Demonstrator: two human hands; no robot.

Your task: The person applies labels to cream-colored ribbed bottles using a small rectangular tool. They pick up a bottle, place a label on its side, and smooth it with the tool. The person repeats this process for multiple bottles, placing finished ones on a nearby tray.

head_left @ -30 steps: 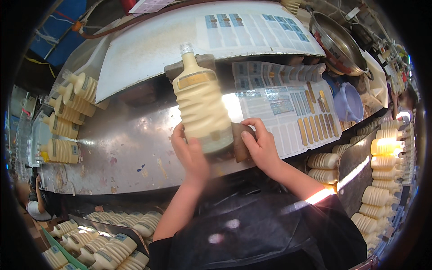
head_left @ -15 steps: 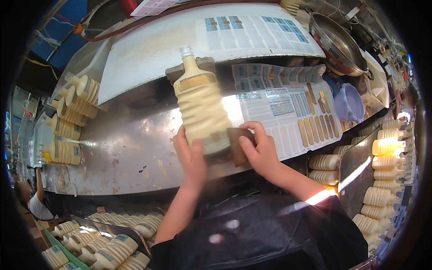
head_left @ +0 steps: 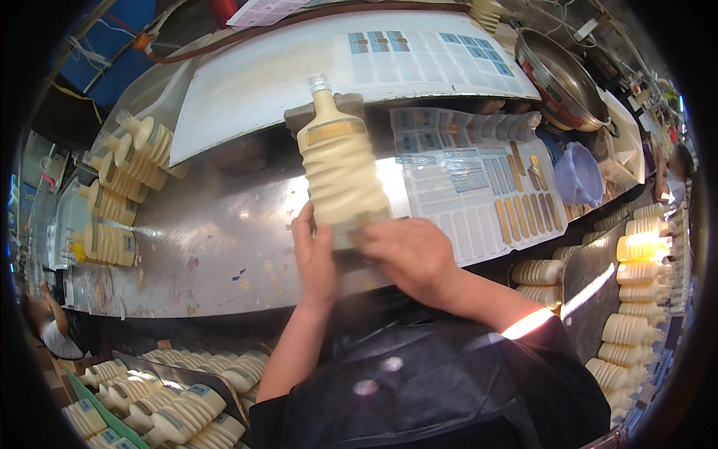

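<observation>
A cream bottle with a wavy ribbed body and clear threaded neck lies on the metal bench, neck pointing away from me. Its shoulder end rests against a grey-brown block. A gold label crosses its shoulder. My left hand grips the bottle's near left side, thumb on top. Over the near right end, where a pale label band runs, my right hand bends with its fingers drawn together, blurred by motion. It covers most of the brown flat piece it holds.
Label sheets with gold and blue stickers lie right of the bottle. A white board spans the back. Right stand a purple bucket and a large metal pan. Cream bottles stand left; more fill crates below. Another person is far left.
My right hand has swung left over the bottle's near end, and the brown piece it held is now mostly hidden. The left hand keeps its grip on the bottle.
</observation>
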